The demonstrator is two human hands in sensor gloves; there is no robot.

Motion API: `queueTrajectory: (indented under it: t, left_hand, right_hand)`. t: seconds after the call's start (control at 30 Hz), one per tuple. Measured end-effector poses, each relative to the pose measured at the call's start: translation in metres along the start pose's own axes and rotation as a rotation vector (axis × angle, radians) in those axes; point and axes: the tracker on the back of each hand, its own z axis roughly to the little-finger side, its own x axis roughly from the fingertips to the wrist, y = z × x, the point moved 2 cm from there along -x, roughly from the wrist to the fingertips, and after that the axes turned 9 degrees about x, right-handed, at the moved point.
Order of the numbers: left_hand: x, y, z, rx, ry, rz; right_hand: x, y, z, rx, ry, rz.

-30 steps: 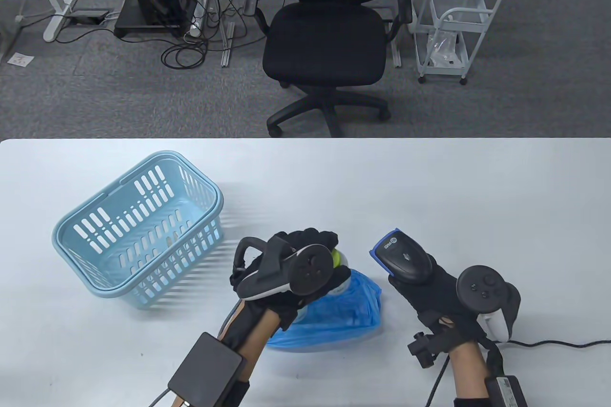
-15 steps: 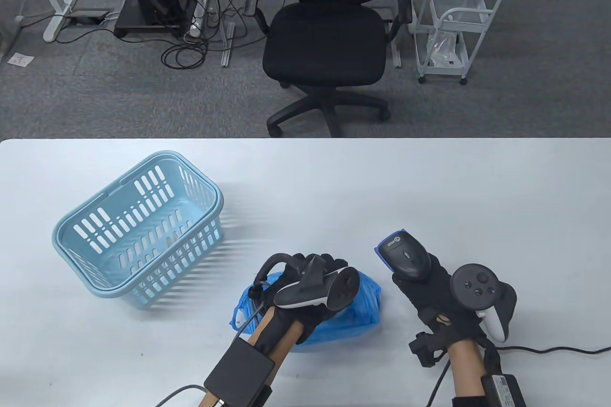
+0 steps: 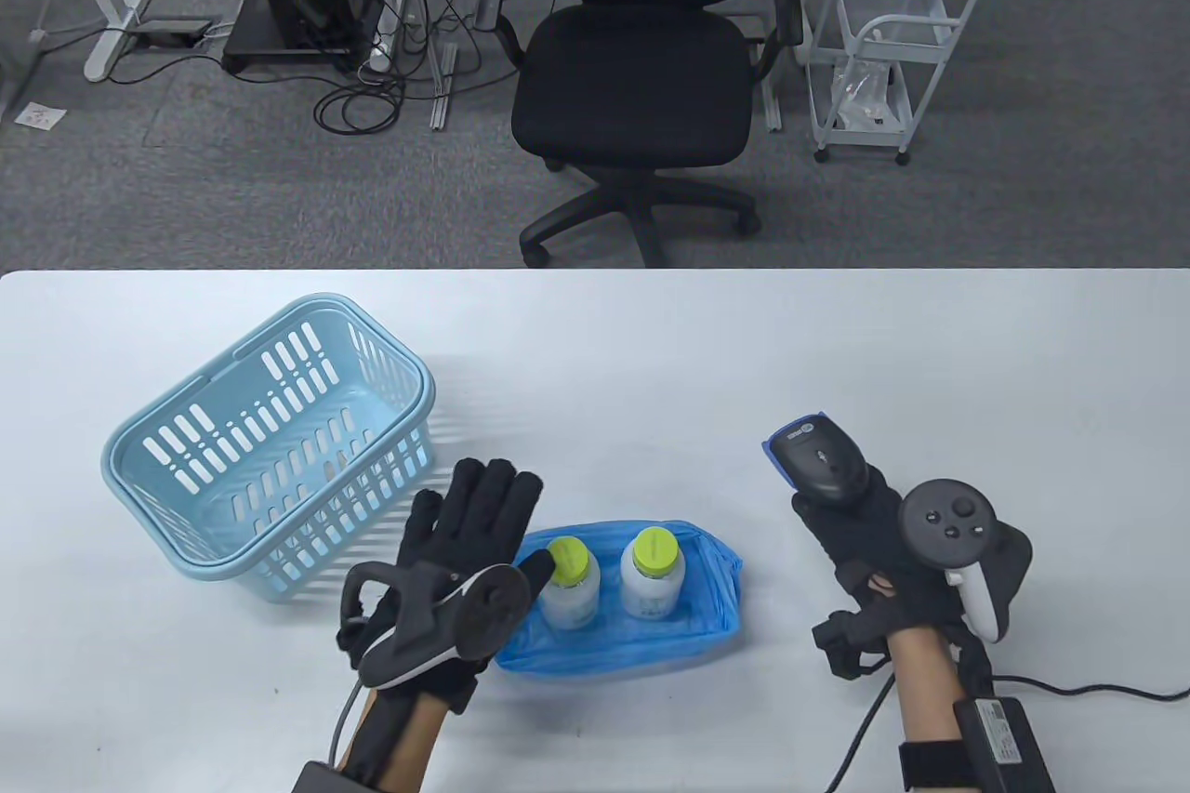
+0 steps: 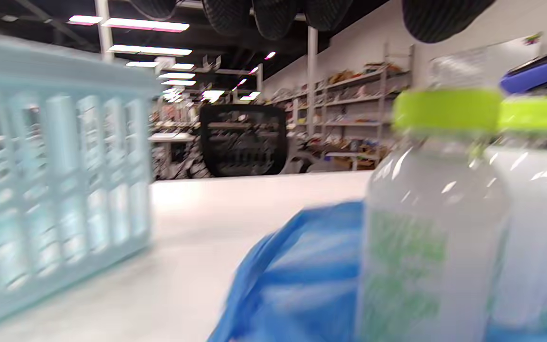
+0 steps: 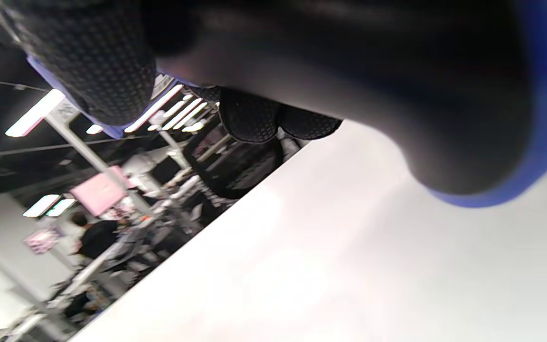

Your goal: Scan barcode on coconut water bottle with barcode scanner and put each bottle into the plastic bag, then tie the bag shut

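Two coconut water bottles with lime-green caps stand upright inside the blue plastic bag [image 3: 707, 626]: the left bottle [image 3: 569, 584] and the right bottle [image 3: 650, 574]. In the left wrist view the left bottle [image 4: 430, 228] and the right bottle [image 4: 539, 213] stand close behind the bag's blue rim [image 4: 292, 280]. My left hand [image 3: 474, 514] lies flat with fingers spread, just left of the bag, its thumb beside the left bottle's cap. My right hand [image 3: 851, 519] grips the black and blue barcode scanner [image 3: 818, 458] to the right of the bag; the scanner body [image 5: 397, 95] fills the right wrist view.
A light blue plastic basket [image 3: 270, 440] sits tilted at the left of the white table [image 3: 744, 347], holding nothing I can see. The same basket's slatted wall [image 4: 55, 180] is near the left wrist. A black office chair [image 3: 641, 77] stands beyond the far edge. A cable [image 3: 1097, 691] trails at the right.
My left hand let go of the bottle in the bag and drew back to the left with fingers spread. Both bottles now show. My right hand carried the scanner slightly right and farther away.
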Motion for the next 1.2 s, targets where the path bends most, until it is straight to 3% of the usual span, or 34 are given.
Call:
queueTrajectory:
  t: [0.23, 0.6, 0.93, 1.1, 1.2]
  left_hand:
    - [0.017, -0.020, 0.035, 0.009, 0.069, -0.050]
    - [0.023, -0.029, 0.043, -0.021, 0.136, 0.036]
    - [0.025, -0.027, 0.051, 0.003, 0.160, 0.034]
    - [0.024, -0.028, 0.051, 0.025, 0.153, 0.048]
    - [0.023, -0.027, 0.052, 0.036, 0.144, 0.046]
  right_hand:
    - [-0.052, 0.005, 0.035, 0.205, 0.228, 0.014]
    - [-0.102, 0.037, 0.063, 0.369, 0.330, -0.076]
    - [-0.115, 0.047, 0.075, 0.369, 0.409, -0.205]
    - [-0.103, 0.036, 0.060, 0.405, 0.330, -0.153]
    - [-0.081, 0.020, 0.037, 0.418, 0.240, -0.062]
